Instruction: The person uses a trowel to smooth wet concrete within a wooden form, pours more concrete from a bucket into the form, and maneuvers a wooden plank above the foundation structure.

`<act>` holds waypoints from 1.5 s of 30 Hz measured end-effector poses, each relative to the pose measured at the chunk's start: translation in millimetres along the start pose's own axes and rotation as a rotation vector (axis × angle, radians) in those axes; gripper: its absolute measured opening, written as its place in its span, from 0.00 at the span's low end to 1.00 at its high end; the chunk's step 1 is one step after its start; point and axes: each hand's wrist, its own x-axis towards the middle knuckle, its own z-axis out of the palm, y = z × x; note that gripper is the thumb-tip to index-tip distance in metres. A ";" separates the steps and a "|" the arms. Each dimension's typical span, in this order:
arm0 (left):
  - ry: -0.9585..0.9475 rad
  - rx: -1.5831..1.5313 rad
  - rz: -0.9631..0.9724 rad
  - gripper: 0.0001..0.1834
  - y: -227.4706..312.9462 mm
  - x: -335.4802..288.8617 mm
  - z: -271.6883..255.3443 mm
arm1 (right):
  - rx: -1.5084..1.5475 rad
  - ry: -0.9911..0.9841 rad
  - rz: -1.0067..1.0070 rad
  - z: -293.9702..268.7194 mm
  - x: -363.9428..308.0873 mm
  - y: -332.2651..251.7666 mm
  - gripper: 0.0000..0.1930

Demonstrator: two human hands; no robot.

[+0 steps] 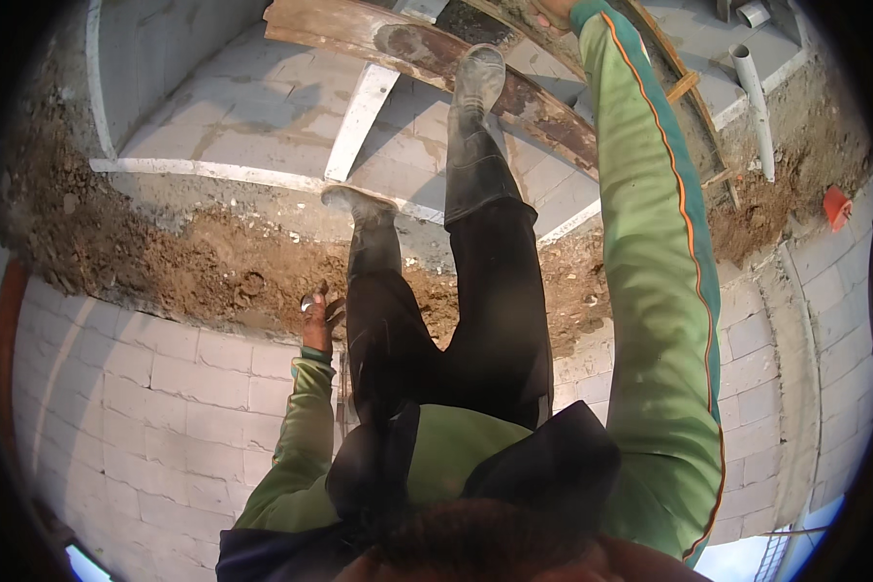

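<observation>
My left hand (316, 318) hangs low beside my left leg, over brown soil, its fingers partly curled. A small whitish spot shows at its fingers, too small to name. My right arm stretches far forward in a green sleeve (650, 233). At the top edge my right hand (555, 12) is partly cut off, its fingers bent close to a wooden form (664, 48); what they hold is hidden. My right boot (477, 87) is on a stained wooden plank (407, 44), and my left boot (364, 202) is at the pale wall edge.
A white-edged beam (362, 121) runs under the plank, over block walls. Loose soil (194, 262) lies along the wall top. To the right stand a grey pipe (755, 112) and a red-orange object (837, 208). A block wall (184, 388) is behind me.
</observation>
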 end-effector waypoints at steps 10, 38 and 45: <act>0.013 0.039 0.087 0.38 44.0 58.3 31.6 | -0.777 0.328 -0.337 -17.5 0.7 -16.3 0.14; 0.088 1.732 1.078 0.41 425.1 245.6 316.1 | -0.987 0.067 -0.112 -56.1 -124.6 220.1 0.19; 0.086 1.927 0.930 0.43 421.4 251.2 323.1 | -1.031 0.124 -0.063 -80.3 -139.7 162.7 0.19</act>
